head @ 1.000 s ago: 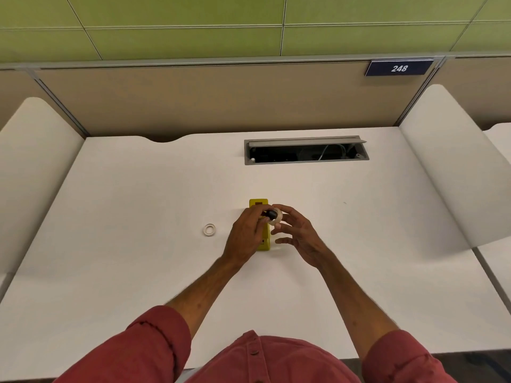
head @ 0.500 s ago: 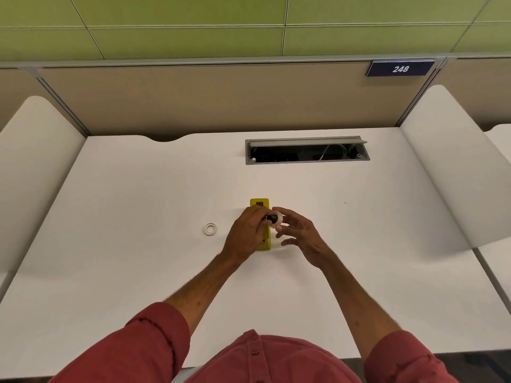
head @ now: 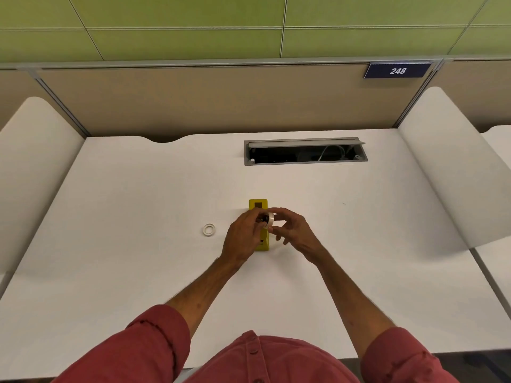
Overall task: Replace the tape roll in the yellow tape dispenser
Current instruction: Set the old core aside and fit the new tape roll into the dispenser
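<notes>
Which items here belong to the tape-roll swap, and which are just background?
Job: yellow plastic tape dispenser; translucent tape roll on a small black hub, held by left hand and right hand; white empty tape core.
Background: grey cable hatch; blue "248" sign.

We count one yellow tape dispenser (head: 258, 204), two tape rolls, one held (head: 269, 219), one left of our grip (head: 209, 229), two hands, left (head: 243, 239), right (head: 293, 230).

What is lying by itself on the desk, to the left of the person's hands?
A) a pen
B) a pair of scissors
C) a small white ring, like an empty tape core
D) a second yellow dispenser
C: a small white ring lies flat on the white desk, apart from the left hand.
</notes>
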A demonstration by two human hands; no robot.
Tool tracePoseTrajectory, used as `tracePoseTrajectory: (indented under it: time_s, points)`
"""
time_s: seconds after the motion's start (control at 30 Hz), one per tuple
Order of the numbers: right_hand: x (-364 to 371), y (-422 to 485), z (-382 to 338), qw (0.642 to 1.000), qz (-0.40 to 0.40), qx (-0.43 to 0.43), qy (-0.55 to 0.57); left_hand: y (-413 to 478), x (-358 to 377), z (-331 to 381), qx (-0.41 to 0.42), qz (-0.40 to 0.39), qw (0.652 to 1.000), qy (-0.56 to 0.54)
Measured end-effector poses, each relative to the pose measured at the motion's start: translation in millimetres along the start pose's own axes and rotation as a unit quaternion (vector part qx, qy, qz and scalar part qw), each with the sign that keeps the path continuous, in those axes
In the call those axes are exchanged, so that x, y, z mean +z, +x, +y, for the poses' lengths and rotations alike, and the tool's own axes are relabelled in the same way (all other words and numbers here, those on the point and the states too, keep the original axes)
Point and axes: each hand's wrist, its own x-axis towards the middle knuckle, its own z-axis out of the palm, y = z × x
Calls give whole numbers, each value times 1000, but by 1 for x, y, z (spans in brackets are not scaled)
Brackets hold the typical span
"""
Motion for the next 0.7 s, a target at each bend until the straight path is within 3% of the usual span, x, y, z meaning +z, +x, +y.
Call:
tracePoseTrajectory:
  time_s: [0.33, 0.7]
  points:
    - [13, 23, -14, 965, 34, -26, -259, 18, -13, -14, 17, 12, 995, 93]
    - [17, 50, -20, 924, 45, -59, -376, 36, -11, -26, -5, 16, 994, 107]
